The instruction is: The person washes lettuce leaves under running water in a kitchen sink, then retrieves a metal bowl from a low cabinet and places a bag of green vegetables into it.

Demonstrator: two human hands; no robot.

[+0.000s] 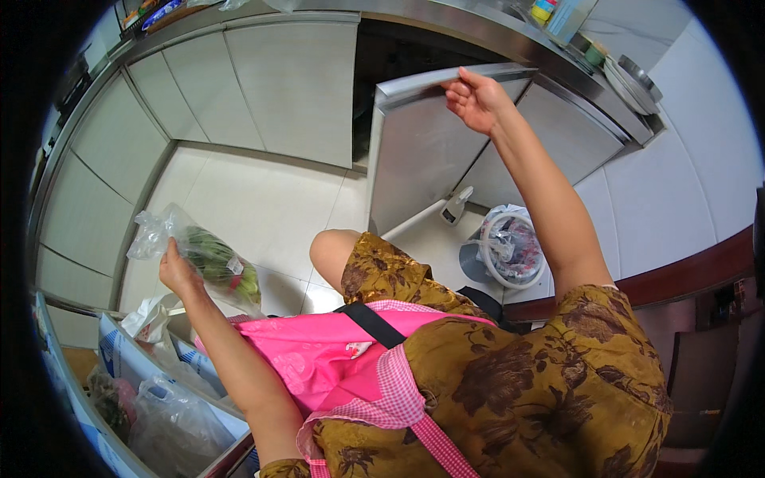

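My left hand [179,272] grips a clear plastic bag [156,230] by its gathered upper part. Leafy green vegetables [218,263] with a red band round the stalks show through the film, and a small white label sits on the bag. Up and to the right, my right hand [475,101] is at the top edge of a grey cabinet door [436,149], thumb over the rim and fingers curled. The door stands swung out from the counter. Behind it, the cabinet's inside [394,66] is dark and its contents cannot be made out.
A lined waste bin [508,251] and a white spray-type bottle head [457,206] stand on the tiles right of the door. Blue-and-white boxes [143,352] with plastic bags [179,418] are at lower left. Plates [627,86] rest on the counter's right end.
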